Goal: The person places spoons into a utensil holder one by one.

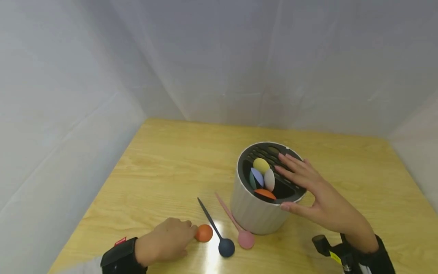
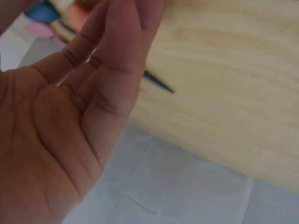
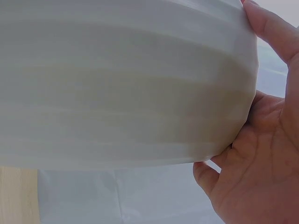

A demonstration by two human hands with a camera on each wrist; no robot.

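Note:
A white ribbed holder (image 1: 251,213) with a black slotted insert stands on the wooden table (image 1: 164,160). Several coloured spoons stand in it, bowls up, a yellow one (image 1: 261,165) among them. My right hand (image 1: 284,185) lies over its right rim with fingers straight and its thumb (image 3: 273,32) against the holder's wall (image 3: 121,84). At the front left, my left hand (image 1: 190,230) rests on the table, fingertips touching the bowl of an orange spoon (image 1: 204,233) whose handle is hidden under the hand. A dark blue spoon (image 1: 226,247) and a pink spoon (image 1: 246,239) lie between the hand and the holder.
White sheeting (image 1: 219,61) walls in the table at the back and on both sides. The dark spoon's handle tip (image 2: 160,85) shows past my left fingers (image 2: 117,51). Bare wood stretches behind and left of the holder.

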